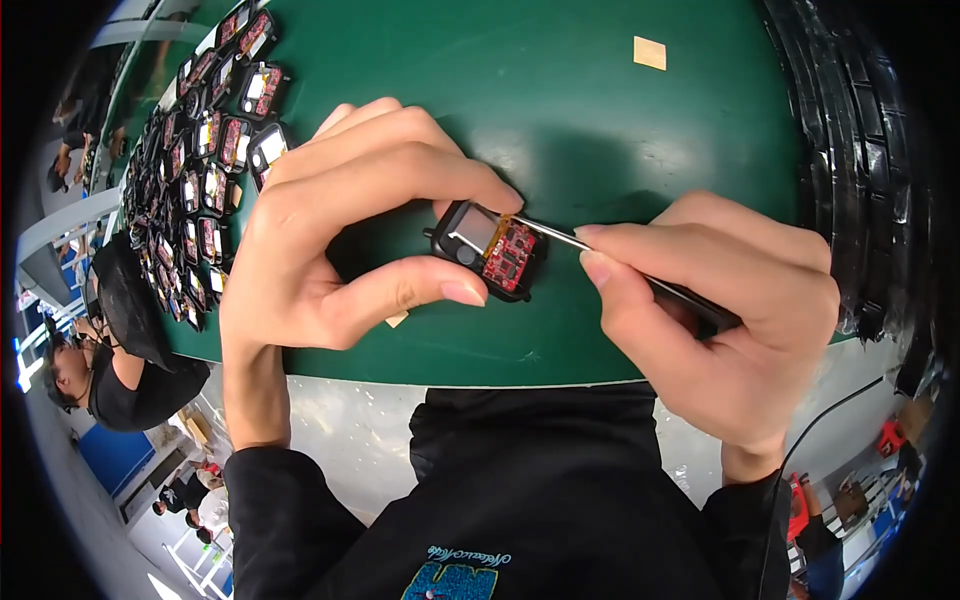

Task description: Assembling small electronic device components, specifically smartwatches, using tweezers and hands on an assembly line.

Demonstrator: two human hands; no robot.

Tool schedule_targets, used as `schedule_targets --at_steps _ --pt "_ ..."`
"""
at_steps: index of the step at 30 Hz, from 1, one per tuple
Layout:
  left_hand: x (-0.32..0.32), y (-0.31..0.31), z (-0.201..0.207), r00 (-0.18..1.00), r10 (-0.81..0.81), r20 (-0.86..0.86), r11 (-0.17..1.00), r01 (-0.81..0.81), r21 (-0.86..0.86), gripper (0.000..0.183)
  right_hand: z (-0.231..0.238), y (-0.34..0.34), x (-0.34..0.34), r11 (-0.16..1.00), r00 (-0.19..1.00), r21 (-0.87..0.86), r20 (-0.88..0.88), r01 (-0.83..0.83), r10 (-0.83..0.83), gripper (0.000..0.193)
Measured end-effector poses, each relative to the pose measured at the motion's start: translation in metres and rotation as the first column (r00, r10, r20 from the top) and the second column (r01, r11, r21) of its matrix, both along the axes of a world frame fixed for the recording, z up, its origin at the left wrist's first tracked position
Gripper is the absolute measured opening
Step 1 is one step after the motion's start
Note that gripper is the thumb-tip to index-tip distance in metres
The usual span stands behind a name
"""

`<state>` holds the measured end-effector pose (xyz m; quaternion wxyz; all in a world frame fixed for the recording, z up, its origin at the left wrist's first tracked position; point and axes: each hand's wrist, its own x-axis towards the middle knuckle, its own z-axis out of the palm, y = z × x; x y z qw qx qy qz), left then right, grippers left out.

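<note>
A small tan square [650,53] lies on the green tabletop [420,60], near shiny black strips [850,150] stacked along the right side. Beyond the left edge is a co-worker [155,397] in black.

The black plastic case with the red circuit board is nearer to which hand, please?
Left: the left hand curls against the case; the right hand is apart, to its right.

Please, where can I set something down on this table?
Bare table lies beyond the left hand, between the black devices and tan square, and between that square and right hand. Crowded: left side with devices, right edge with black strips.
</note>
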<state>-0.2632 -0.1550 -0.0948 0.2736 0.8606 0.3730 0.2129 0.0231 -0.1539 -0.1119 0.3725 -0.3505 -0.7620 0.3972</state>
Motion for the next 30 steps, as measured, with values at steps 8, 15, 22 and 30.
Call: schedule_targets --at_steps 8,15,22,30 --pt "0.007 -0.006 0.015 0.984 0.149 -0.098 0.988 -0.152 -0.019 0.06 0.011 -0.002 0.001 0.98 0.979 -0.092 -0.081 0.179 -0.186 0.017" --pt "0.013 -0.01 0.013 0.989 0.136 0.052 0.986 -0.131 -0.104 0.057 0.006 -0.008 0.006 0.958 0.944 -0.14 -0.188 0.249 -0.273 0.011" --pt "0.052 0.033 0.076 0.969 0.006 0.247 0.995 -0.031 0.099 0.055 0.002 -0.009 0.002 0.976 0.947 -0.104 -0.244 0.19 -0.21 0.012" --pt "0.201 0.128 0.09 0.889 -0.377 0.259 0.872 0.247 0.422 0.045 0.0 -0.007 0.002 0.979 0.957 -0.104 -0.216 0.176 -0.195 0.012"
